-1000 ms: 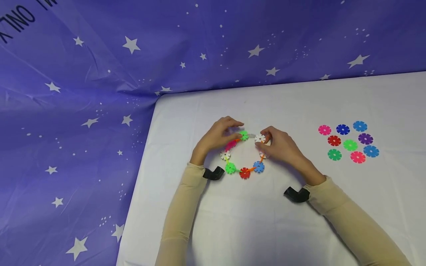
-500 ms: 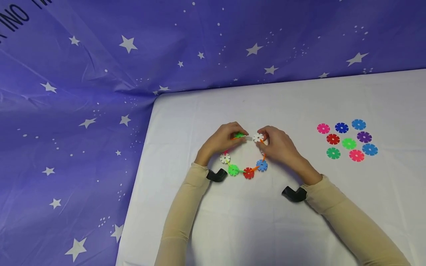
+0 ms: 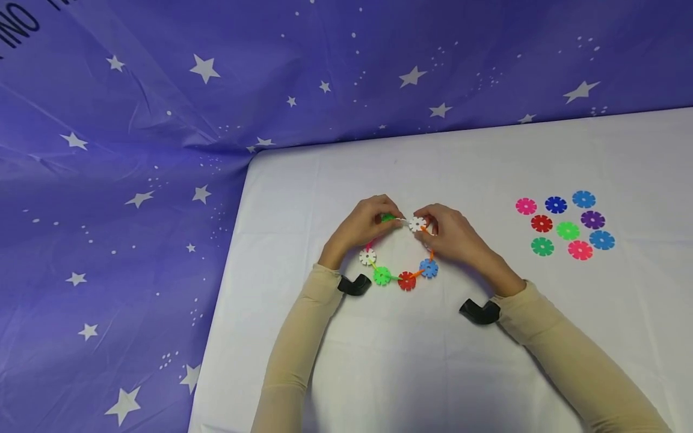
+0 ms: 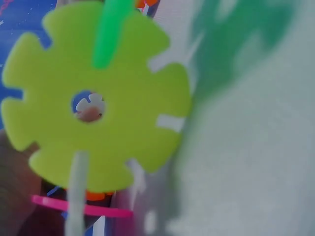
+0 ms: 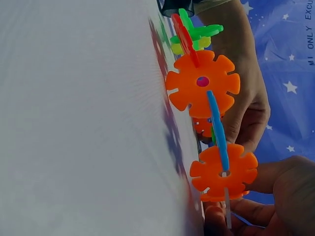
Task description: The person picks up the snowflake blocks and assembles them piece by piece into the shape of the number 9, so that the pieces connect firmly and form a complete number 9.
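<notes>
A chain of notched plastic interlocking discs curves into a ring between my hands. My left hand point(image 3: 365, 225) pinches its far left part, with a green disc point(image 3: 387, 218) and a pale, edge-on disc at the fingertips. My right hand point(image 3: 452, 231) grips a white disc point(image 3: 417, 224) between thumb and fingers, its edge right at the pale one. Nearer me, the chain shows a red disc point(image 3: 407, 281), a blue disc point(image 3: 429, 268) and another green disc point(image 3: 382, 276). In the right wrist view, orange discs point(image 5: 203, 101) stand upright, joined by an edge-on blue disc point(image 5: 219, 130).
Several loose discs, including a purple one point(image 3: 592, 220) and a red one point(image 3: 541, 224), lie flat to the right on the white tablecloth point(image 3: 476, 168). A purple star-patterned cloth point(image 3: 325, 54) hangs behind and to the left. Black wrist mounts point(image 3: 479, 311) jut from both sleeves.
My left fingers have closed over the green disc and the pale disc, moving toward the right hand. The gap to the white disc has narrowed, and the chain's near side has shifted right.
</notes>
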A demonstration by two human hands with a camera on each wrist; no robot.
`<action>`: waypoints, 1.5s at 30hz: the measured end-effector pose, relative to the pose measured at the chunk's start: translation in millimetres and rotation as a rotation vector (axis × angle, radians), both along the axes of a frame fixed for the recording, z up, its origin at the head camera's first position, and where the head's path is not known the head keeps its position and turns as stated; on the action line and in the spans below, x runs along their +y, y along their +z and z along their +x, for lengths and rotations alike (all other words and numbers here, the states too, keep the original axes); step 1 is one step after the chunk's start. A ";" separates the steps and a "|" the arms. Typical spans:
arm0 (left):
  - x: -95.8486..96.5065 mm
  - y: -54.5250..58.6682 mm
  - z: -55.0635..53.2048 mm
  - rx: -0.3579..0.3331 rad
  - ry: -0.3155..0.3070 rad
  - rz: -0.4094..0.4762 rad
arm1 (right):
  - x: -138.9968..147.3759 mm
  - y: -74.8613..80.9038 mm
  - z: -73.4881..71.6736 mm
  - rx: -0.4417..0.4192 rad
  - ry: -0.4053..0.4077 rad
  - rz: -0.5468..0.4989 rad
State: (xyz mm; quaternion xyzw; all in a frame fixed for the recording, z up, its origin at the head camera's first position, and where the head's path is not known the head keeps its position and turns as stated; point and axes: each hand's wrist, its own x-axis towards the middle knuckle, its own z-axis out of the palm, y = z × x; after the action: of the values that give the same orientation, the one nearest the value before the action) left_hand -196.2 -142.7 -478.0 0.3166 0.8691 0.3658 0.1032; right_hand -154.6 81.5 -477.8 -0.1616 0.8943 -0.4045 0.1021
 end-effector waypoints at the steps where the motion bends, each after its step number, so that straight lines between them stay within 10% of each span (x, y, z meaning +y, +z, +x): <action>1: -0.4 0.8 -0.1 -0.001 -0.004 -0.014 | 0.2 -0.3 -0.4 -0.001 0.009 -0.004; 8: -10.4 9.8 0.3 -0.060 0.008 -0.139 | 0.7 -1.5 -1.6 -0.024 0.049 -0.014; 45: -10.8 8.2 -1.2 -0.052 -0.027 -0.069 | 3.0 -5.5 -3.2 -0.055 -0.047 -0.098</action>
State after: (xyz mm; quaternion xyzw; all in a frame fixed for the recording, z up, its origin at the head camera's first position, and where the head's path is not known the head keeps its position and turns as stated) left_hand -197.3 -153.5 -469.8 0.3147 0.8739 0.3425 0.1414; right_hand -157.9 84.5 -483.3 -0.1340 0.8738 -0.4545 0.1090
